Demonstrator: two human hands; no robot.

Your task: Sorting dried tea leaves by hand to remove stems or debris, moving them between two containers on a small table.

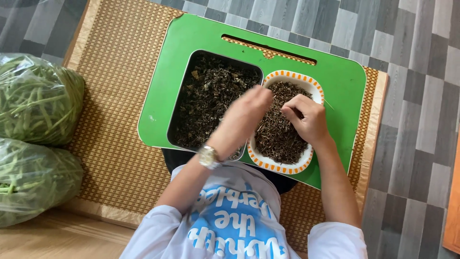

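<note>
I am in the middle of sorting dried herb: picking through the dark, twiggy stems in the white bowl with the orange-patterned rim (287,169) that sits on the green lap desk (163,86), touching the dark rectangular tray (178,110) of crumbled dried leaves (211,96) to its left. My right hand (306,120) rests over the upper part of the bowl, its fingers (290,111) curled in narrow and pinched together on what looks like a thin stem or two, though the bit itself is too small to make out. My left hand (247,112), watch (208,156) on the wrist, crosses above the seam between tray and bowl; it is blurred, so I cannot tell whether its fingers are spread or closed, or whether they carry anything. The dried stems (275,136) fill most of the bowl. As I judge it, the step in hand is the picking itself, and the next move calls for a light, precise pinch that lifts only the wanted piece without scattering crumbs onto the desk. Two clear bags of green beans (36,98) lie well apart on the woven mat (110,72) to my left
</note>
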